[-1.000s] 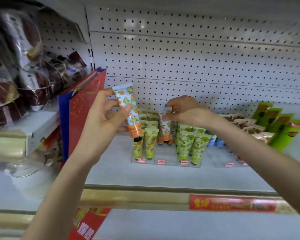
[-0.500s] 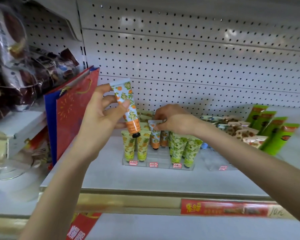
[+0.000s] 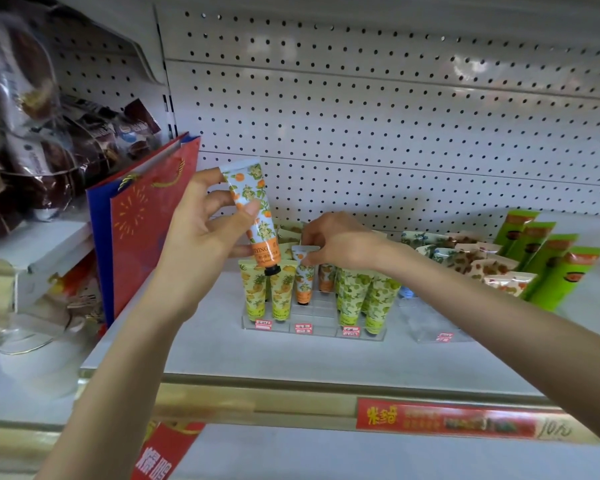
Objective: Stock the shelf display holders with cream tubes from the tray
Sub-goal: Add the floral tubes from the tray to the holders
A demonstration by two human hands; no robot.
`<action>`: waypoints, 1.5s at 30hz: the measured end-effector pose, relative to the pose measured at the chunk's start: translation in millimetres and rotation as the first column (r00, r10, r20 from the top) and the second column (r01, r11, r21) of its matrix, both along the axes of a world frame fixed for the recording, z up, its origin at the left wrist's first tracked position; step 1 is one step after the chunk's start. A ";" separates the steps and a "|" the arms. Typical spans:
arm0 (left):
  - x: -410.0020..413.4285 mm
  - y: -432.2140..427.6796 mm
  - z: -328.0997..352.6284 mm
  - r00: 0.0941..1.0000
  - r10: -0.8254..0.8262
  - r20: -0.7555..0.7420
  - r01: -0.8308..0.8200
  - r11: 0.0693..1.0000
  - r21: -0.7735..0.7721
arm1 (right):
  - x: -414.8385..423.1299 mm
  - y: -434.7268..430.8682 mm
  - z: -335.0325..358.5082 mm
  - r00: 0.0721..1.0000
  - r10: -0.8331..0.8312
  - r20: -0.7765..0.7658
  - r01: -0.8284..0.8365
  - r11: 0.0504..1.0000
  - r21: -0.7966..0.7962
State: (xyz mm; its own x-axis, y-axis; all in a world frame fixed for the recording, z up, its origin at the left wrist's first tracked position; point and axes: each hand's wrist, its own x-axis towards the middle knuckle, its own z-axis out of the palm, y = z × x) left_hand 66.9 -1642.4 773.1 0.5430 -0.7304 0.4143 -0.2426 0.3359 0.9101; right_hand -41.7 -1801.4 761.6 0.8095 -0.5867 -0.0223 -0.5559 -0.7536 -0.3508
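The scene was brightly and evenly lit. Soft glare patches were seen on the white perforated metal back panel, strongest at its upper right. Only faint, soft-edged shadows were cast on the pale grey shelf. The clear-wrapped brown packets at the left edge were smeared out of focus, the red-and-gold price strip was blurred, and straight lines were bowed toward the borders by wide-angle distortion.

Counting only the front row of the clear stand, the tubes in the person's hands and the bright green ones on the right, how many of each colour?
orange-print tubes: 2, one in the left hand, one in the right hand
yellow pineapple tubes, front row: 2
green-leaf tubes, front row: 2
bright green tubes: 4
Total: 10
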 end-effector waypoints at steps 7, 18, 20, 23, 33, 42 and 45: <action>-2.7 -1.5 -1.6 1.000 -0.004 -0.001 0.004 1.000 0.013 | 2.9 -1.4 -1.8 1.000 0.000 -0.031 0.000 1.000 -0.003; -5.7 -4.6 -5.8 0.999 -0.051 0.009 0.051 0.999 0.010 | -9.6 -6.5 15.3 0.999 0.008 0.037 -0.009 0.999 0.032; -7.6 -5.5 -5.4 0.998 -0.065 0.024 0.065 0.998 0.009 | -15.7 -8.5 28.9 0.991 0.011 0.134 -0.010 1.000 -0.007; -12.6 -8.9 -4.5 0.995 -0.097 0.039 0.096 0.995 0.015 | -26.4 -2.3 54.8 0.929 0.011 0.370 -0.058 0.992 0.116; -25.6 -29.6 -9.7 0.989 -0.138 0.050 0.137 0.990 0.019 | -50.1 27.2 75.2 0.852 0.047 0.522 -0.183 0.960 0.213; -35.7 -40.8 -14.8 0.981 -0.132 0.138 0.123 0.990 0.074 | -59.9 21.5 68.5 0.908 0.068 0.414 -0.168 0.963 0.211; -33.9 -33.5 -17.7 0.913 -0.053 0.405 -0.020 0.985 0.174 | -60.1 16.5 64.3 0.915 0.062 0.398 -0.155 0.966 0.205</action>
